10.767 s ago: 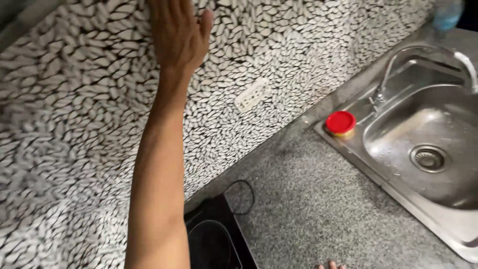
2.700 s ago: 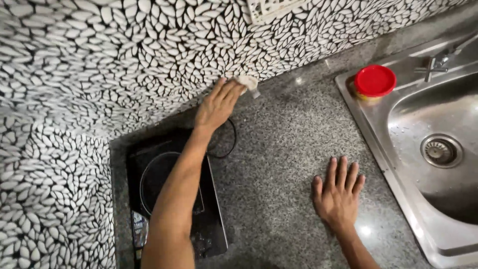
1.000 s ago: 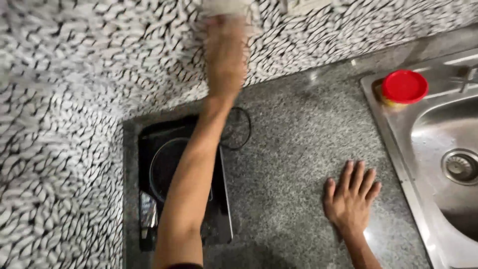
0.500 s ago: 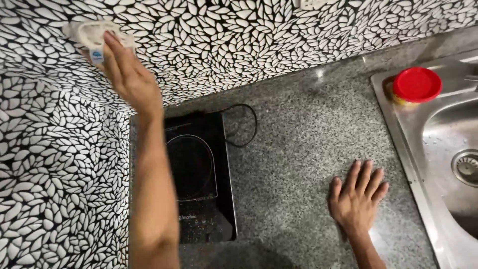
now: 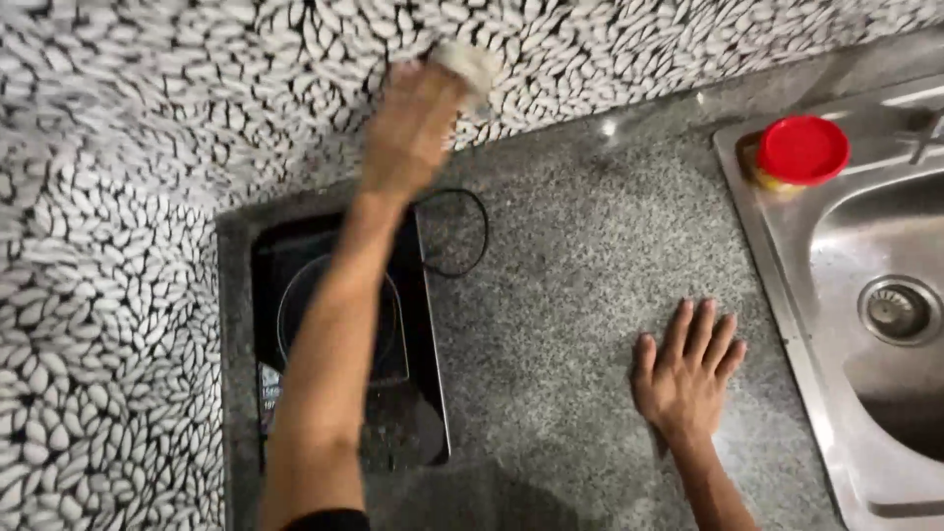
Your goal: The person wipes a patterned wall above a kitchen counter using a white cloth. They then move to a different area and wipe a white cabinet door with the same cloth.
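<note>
My left hand presses a small whitish cloth against the black-and-white leaf-patterned wall tiles, above the back edge of the counter. The hand is blurred from motion. My left forearm reaches over a black induction cooktop that sits in the counter's left corner. My right hand lies flat, fingers spread, on the speckled grey granite counter, holding nothing.
A steel sink with a round drain fills the right side. A jar with a red lid stands on the sink's rim. The cooktop's black cord loops on the counter behind it.
My left hand with the cloth has swept rightward across the tiles, from the upper left to above the cooktop's cord. My right hand stays flat on the counter.
</note>
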